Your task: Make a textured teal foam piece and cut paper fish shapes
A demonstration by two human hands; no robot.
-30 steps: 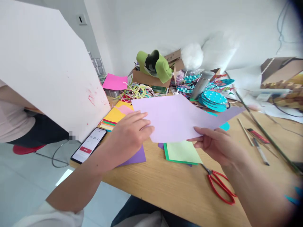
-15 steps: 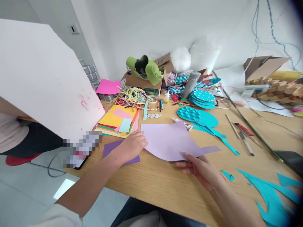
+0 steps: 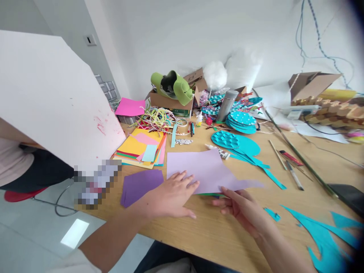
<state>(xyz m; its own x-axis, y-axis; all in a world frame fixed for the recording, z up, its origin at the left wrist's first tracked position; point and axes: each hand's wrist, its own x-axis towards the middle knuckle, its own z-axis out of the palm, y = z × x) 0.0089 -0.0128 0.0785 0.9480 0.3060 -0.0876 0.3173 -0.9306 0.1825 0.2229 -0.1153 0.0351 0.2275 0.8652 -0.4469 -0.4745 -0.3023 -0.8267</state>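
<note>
A lilac sheet of paper [image 3: 199,165] lies in front of me on the wooden table, with a narrow strip sticking out at its right. My left hand [image 3: 174,193] rests flat on its lower left part, fingers spread. At the near right edge, my right hand [image 3: 239,204] pinches the sheet, thumb on top and fingers beneath. A bit of green shows under the sheet's near edge. Left of it lies a dark purple piece of paper [image 3: 139,184], partly behind my left wrist. A white glue tube [image 3: 223,153] lies just past the sheet.
Coloured papers [image 3: 127,149] are stacked at the left, by a tall white board [image 3: 57,98]. Turquoise cut pieces [image 3: 247,146] lie past my right hand, with scraps [image 3: 315,235] nearer. A utility knife [image 3: 290,157] and a pen [image 3: 294,175] are at the right. A grey flask [image 3: 227,104] stands behind.
My left hand has moved from the sheet's left edge onto its surface, and its fingers have spread. The purple paper has shifted slightly and turned. My right hand stays at the near edge.
</note>
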